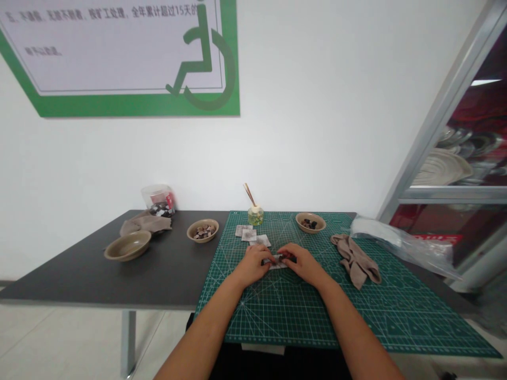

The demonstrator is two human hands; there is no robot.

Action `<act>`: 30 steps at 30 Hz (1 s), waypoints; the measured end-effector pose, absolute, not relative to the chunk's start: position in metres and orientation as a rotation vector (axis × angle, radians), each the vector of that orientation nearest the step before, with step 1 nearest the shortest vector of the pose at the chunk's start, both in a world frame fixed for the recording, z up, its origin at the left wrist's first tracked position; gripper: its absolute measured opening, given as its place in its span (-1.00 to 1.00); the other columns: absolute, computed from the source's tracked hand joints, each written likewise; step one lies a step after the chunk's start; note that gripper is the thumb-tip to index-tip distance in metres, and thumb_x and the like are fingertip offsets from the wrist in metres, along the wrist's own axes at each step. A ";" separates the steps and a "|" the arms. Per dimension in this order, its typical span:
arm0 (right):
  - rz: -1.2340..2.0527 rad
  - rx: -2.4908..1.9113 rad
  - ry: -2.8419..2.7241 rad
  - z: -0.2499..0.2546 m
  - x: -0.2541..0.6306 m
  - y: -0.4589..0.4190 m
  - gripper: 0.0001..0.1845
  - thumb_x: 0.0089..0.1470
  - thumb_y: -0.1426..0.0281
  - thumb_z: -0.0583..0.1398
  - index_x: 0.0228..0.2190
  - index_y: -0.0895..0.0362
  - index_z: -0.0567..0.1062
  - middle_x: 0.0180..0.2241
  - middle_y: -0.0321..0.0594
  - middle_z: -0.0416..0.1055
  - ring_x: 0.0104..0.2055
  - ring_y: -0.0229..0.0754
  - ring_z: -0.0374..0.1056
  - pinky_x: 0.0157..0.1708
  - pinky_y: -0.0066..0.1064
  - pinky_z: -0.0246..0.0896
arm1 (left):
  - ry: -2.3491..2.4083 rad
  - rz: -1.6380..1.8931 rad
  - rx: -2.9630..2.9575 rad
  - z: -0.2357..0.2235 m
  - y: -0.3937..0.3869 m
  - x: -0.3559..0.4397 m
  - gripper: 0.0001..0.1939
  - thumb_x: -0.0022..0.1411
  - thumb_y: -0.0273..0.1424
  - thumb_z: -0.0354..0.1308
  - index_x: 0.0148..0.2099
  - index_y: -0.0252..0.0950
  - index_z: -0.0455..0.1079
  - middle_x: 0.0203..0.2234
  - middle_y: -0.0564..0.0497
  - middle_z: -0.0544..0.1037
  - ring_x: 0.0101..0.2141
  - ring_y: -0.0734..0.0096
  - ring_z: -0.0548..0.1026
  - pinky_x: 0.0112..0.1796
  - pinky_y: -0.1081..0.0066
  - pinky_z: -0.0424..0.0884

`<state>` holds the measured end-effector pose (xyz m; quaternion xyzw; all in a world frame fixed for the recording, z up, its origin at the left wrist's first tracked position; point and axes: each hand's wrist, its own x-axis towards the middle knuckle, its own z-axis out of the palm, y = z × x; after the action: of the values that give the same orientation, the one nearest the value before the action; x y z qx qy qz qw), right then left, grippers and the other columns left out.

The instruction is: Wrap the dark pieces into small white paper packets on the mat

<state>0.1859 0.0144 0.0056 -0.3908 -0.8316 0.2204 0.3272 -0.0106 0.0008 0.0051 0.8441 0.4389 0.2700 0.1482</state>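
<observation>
Over the green cutting mat (277, 322), my left hand (254, 265) and my right hand (303, 262) meet at a small pale square (278, 265) lying between them. The left fingers are curled and pressed at the square's left edge. My right hand is closed in a pinch at its right side, with something small, dark and reddish at the fingertips that is too small to name. Just beyond the hands lie several pale squares with grey print (249, 235), some overlapping.
A bowl of small dark pieces (311, 222) is at the back right, a bowl of mixed pieces (203, 231) to the left. Further left are another bowl (129, 246), a cloth (146, 222) and a clear tub (158, 200). A reed diffuser (255, 215), brown cloth (356, 261) and plastic bag (407, 245) also lie about.
</observation>
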 end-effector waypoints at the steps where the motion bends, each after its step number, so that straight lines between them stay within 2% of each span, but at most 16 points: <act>1: 0.586 -0.999 -2.201 0.006 0.185 0.014 -0.71 -0.09 0.62 0.11 -0.30 0.11 0.46 -0.35 -0.23 0.37 -0.28 -0.20 0.28 -0.27 -0.37 0.18 | 1.261 0.778 2.429 0.005 0.001 -0.011 -0.79 0.08 -0.56 0.08 -0.29 -0.21 0.48 -0.27 0.00 0.47 -0.13 0.28 0.36 -0.10 0.27 0.16; 8: 0.503 -1.108 -2.195 0.008 0.188 0.015 -0.81 -0.05 0.58 0.12 -0.39 0.14 0.48 -0.41 -0.21 0.36 -0.30 -0.17 0.27 -0.26 -0.34 0.17 | 1.259 0.770 2.424 0.004 0.001 -0.010 -0.79 0.09 -0.54 0.08 -0.29 -0.19 0.49 -0.25 0.01 0.48 -0.12 0.27 0.35 -0.07 0.24 0.14; 14: 0.564 -1.030 -2.211 0.004 0.184 0.015 -0.78 -0.09 0.61 0.11 -0.39 0.13 0.46 -0.39 -0.24 0.37 -0.31 -0.21 0.27 -0.29 -0.39 0.17 | 1.266 0.762 2.422 0.006 0.000 -0.009 -0.78 0.09 -0.56 0.08 -0.28 -0.20 0.49 -0.26 0.00 0.47 -0.13 0.28 0.36 -0.07 0.25 0.15; 20: 0.563 -1.128 -2.112 0.004 0.190 0.016 -0.89 -0.08 0.53 0.15 -0.41 0.14 0.42 -0.44 -0.27 0.35 -0.36 -0.22 0.26 -0.33 -0.38 0.17 | 1.281 0.742 2.414 0.006 0.000 -0.010 -0.79 0.10 -0.54 0.07 -0.28 -0.20 0.49 -0.23 -0.01 0.46 -0.12 0.27 0.35 -0.07 0.24 0.14; 26: 0.605 -1.004 -2.220 0.006 0.184 0.014 -0.79 -0.07 0.58 0.12 -0.37 0.12 0.47 -0.41 -0.26 0.34 -0.36 -0.25 0.27 -0.34 -0.42 0.17 | 1.273 0.746 2.419 0.007 0.000 -0.010 -0.78 0.08 -0.56 0.07 -0.28 -0.21 0.49 -0.26 0.00 0.48 -0.13 0.28 0.35 -0.07 0.26 0.16; 30: 0.527 -1.087 -2.180 0.006 0.187 0.016 -0.84 -0.09 0.57 0.13 -0.42 0.13 0.47 -0.42 -0.25 0.34 -0.33 -0.21 0.27 -0.31 -0.38 0.17 | 1.289 0.739 2.408 0.007 0.000 -0.010 -0.79 0.09 -0.55 0.08 -0.28 -0.20 0.49 -0.23 0.00 0.47 -0.11 0.26 0.35 -0.06 0.23 0.14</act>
<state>0.1870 0.0158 0.0057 -0.4134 -0.8290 0.2006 0.3189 -0.0100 -0.0001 0.0073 0.8407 0.4499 0.2580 0.1557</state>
